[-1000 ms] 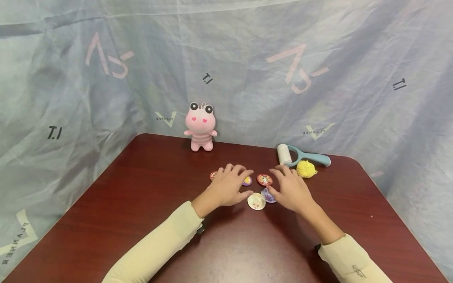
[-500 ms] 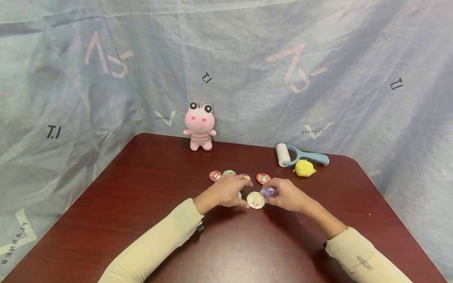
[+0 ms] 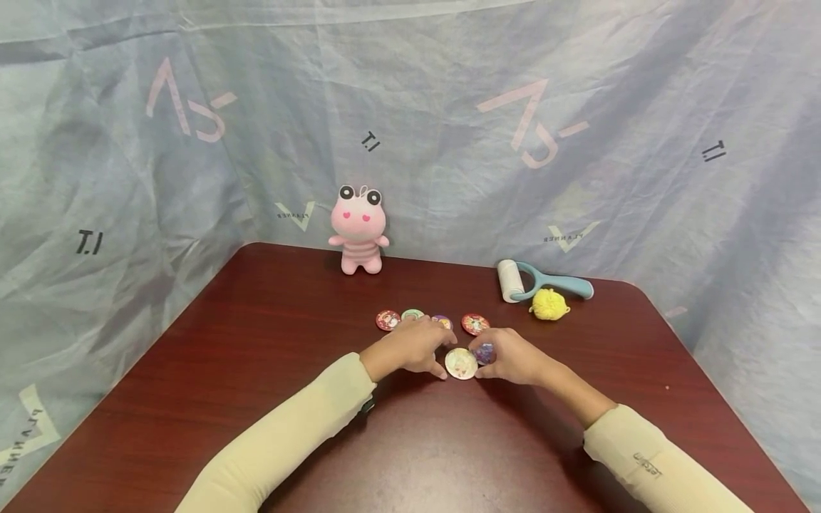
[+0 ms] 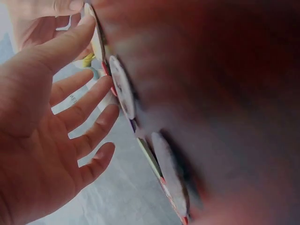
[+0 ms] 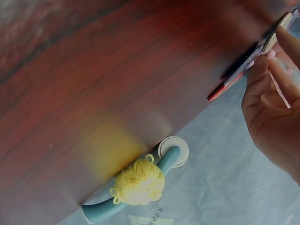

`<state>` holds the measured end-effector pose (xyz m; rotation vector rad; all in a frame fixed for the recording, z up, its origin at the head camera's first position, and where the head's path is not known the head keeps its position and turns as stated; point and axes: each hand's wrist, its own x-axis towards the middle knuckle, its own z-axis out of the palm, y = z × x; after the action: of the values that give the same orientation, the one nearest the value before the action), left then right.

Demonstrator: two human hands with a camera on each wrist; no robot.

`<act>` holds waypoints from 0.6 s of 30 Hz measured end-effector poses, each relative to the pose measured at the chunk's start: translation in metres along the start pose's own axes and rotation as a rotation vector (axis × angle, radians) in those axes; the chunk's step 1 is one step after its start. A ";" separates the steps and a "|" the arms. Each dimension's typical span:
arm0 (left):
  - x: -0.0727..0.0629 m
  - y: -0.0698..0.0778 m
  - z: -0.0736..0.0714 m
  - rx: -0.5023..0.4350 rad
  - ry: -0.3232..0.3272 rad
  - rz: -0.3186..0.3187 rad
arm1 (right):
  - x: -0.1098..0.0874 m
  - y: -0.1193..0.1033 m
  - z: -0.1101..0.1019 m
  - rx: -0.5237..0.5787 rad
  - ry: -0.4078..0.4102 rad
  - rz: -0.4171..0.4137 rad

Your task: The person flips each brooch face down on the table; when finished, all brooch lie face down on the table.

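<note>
Around a cream round badge (image 3: 461, 363) on the table, both hands face each other. My left hand (image 3: 413, 344) is at its left with fingers spread; in the left wrist view the thumb (image 4: 70, 42) overlaps the badge's edge. My right hand (image 3: 516, 356) has curled fingers and pinches the badge's right edge between thumb and index finger. Partly covered by that hand lies a purple badge (image 3: 484, 353). A red badge (image 3: 475, 324) sits just beyond. Pale badges (image 4: 123, 86), seen nearly edge-on, lie below the left fingers; the left hand hides them in the head view.
Behind the left hand lie another red badge (image 3: 388, 320), a green badge (image 3: 412, 313) and a purple-and-yellow badge (image 3: 444, 322). A pink plush toy (image 3: 359, 231) stands at the back. A lint roller (image 3: 545, 280) and a yellow yarn ball (image 3: 549, 305) lie at back right.
My right hand has come down and in toward the cream badge, its fingers closing from a spread pose. My left hand has shifted slightly and lowered beside the badge, uncovering the red and green badges.
</note>
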<state>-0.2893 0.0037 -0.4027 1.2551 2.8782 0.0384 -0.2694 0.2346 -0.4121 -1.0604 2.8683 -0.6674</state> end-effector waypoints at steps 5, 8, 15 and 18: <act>0.004 0.002 -0.001 0.002 -0.028 0.017 | 0.002 0.000 0.002 0.000 -0.011 -0.013; 0.005 0.003 -0.002 0.002 -0.049 0.023 | 0.003 -0.002 0.002 0.012 -0.024 -0.027; 0.007 0.007 -0.001 -0.007 -0.050 0.009 | 0.003 -0.005 0.003 0.006 -0.044 -0.044; 0.007 0.007 -0.001 -0.017 -0.053 0.001 | 0.003 -0.003 0.004 0.005 -0.045 -0.052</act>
<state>-0.2890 0.0133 -0.4020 1.2350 2.8265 0.0296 -0.2691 0.2287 -0.4143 -1.1385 2.8087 -0.6443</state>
